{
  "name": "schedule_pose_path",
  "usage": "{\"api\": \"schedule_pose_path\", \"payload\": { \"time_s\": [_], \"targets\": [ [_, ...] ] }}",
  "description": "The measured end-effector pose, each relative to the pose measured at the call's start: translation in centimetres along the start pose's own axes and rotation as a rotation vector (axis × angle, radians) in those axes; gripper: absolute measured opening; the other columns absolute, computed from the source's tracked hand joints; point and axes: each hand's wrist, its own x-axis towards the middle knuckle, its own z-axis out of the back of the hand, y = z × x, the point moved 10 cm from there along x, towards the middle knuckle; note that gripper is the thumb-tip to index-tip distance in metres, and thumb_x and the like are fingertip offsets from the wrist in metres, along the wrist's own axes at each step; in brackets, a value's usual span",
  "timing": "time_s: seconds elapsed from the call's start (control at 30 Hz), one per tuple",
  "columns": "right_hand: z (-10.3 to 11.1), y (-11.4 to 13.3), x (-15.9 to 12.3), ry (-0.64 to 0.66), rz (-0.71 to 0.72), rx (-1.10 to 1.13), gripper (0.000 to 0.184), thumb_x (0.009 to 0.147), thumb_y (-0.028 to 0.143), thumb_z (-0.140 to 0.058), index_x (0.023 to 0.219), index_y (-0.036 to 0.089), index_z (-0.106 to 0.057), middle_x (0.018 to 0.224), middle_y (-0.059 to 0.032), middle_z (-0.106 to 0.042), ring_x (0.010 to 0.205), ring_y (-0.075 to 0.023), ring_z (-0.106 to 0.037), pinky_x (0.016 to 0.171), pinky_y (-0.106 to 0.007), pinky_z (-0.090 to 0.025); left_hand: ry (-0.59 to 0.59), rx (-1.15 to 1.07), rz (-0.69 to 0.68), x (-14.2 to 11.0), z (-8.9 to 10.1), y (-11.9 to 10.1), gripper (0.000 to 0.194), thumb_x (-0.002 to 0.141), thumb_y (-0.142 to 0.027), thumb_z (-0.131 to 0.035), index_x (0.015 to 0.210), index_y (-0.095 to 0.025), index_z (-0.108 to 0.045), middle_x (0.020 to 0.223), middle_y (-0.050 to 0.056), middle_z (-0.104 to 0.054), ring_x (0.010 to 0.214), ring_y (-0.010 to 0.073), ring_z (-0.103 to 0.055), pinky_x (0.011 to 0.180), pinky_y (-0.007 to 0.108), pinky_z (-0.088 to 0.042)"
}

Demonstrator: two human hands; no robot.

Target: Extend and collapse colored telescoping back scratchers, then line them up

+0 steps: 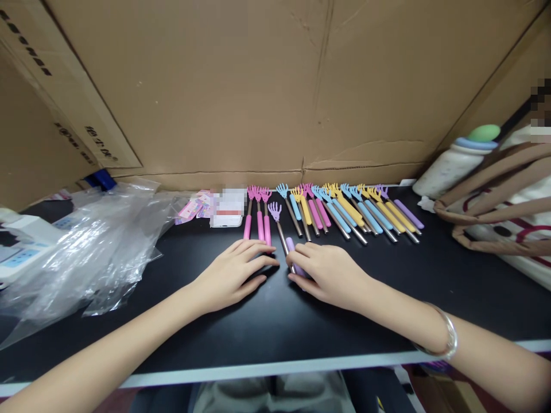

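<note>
My right hand (329, 269) is closed around a metal rod with a purple claw head (274, 212), which looks like a back scratcher, and a purple grip sleeve (291, 245) beside it. The fingers partly hide both. My left hand (236, 272) lies palm down with its fingers stretched out. Its fingertips reach the lower ends of pink back scratchers (260, 223), whose pink grips sit on their rods. Right of these stands a row of blue, yellow, pink and purple back scratchers (348, 212), many with bare rods and a grip sleeve lying alongside.
Clear plastic bags (99, 246) are heaped on the left, near a white device (26, 246). Colourful cards (196, 206) and a white box (228, 209) lie at the back. A bottle (451, 166) and a bag with brown handles (495, 212) stand right. Cardboard (232, 86) walls the black table (267, 338).
</note>
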Motion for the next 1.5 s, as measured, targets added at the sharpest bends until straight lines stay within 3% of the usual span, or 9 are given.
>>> {"api": "schedule_pose_path", "payload": {
  "time_s": [0.13,0.37,0.53,0.67,0.97,1.33,1.5],
  "targets": [
    [0.2,0.0,-0.4,0.053,-0.029,0.033,0.015,0.087,0.032,-0.047,0.09,0.02,-0.054,0.089,-0.0035,-0.06,0.075,-0.0133,-0.056,0.063,-0.025,-0.035,-0.026,0.008,-0.022,0.1,0.3,-0.2,0.026,0.091,-0.025,-0.041,0.114,-0.025,-0.054,0.125,0.004,-0.054,0.119,0.0186,-0.043,0.102,0.037,-0.036],
    [-0.2,-1.9,-1.7,0.256,-0.159,0.095,0.01,0.082,0.029,-0.055,0.089,0.022,-0.051,0.079,0.0011,-0.064,0.067,-0.0129,-0.059,0.057,-0.022,-0.033,-0.047,0.025,-0.044,0.1,0.9,-0.2,0.018,0.092,-0.024,-0.04,0.1,-0.023,-0.056,0.118,0.002,-0.058,0.117,0.0162,-0.045,0.101,0.034,-0.035],
    [-0.2,-2.8,-1.7,0.173,-0.25,-0.005,0.029,0.085,0.05,-0.049,0.089,0.022,-0.052,0.074,-0.0008,-0.066,0.067,-0.0162,-0.061,0.054,-0.024,-0.028,-0.052,0.042,-0.062,0.1,1.1,-0.2,0.018,0.092,-0.022,-0.039,0.098,-0.023,-0.056,0.115,0.001,-0.059,0.114,0.0151,-0.047,0.1,0.033,-0.035],
    [-0.5,-2.2,-1.0,0.121,-0.275,-0.071,0.041,0.084,0.06,-0.043,0.086,0.021,-0.054,0.073,-0.0023,-0.066,0.067,-0.0175,-0.062,0.052,-0.025,-0.022,-0.058,0.046,-0.072,0.0,1.1,-0.2,0.02,0.091,-0.021,-0.039,0.097,-0.024,-0.058,0.112,0.001,-0.06,0.113,0.0156,-0.048,0.099,0.033,-0.035],
    [-0.5,-2.9,-1.9,0.165,-0.313,-0.134,0.026,0.087,0.043,-0.043,0.081,0.021,-0.055,0.066,-0.0015,-0.065,0.059,-0.0154,-0.061,0.05,-0.025,-0.018,-0.057,0.029,-0.092,0.0,1.0,0.0,0.024,0.092,-0.021,-0.038,0.097,-0.025,-0.061,0.105,0.001,-0.063,0.108,0.0154,-0.05,0.094,0.031,-0.038],
    [0.7,-7.5,-7.3,0.14,-0.418,-0.054,0.02,0.086,0.043,-0.048,0.083,0.026,-0.057,0.067,0.0037,-0.063,0.052,-0.0108,-0.054,0.048,-0.022,-0.026,-0.034,0.023,-0.078,0.0,0.7,0.3,0.023,0.09,-0.018,-0.041,0.097,-0.026,-0.062,0.108,0.001,-0.062,0.109,0.0151,-0.049,0.094,0.032,-0.038],
    [1.1,-9.6,-9.7,0.12,-0.413,0.021,0.021,0.088,0.043,-0.046,0.086,0.026,-0.059,0.077,0.0012,-0.062,0.063,-0.012,-0.057,0.053,-0.022,-0.035,-0.046,0.049,-0.091,-0.1,0.9,0.2,0.023,0.091,-0.02,-0.04,0.094,-0.025,-0.062,0.109,0.001,-0.062,0.109,0.0155,-0.049,0.094,0.032,-0.039]
  ]
}}
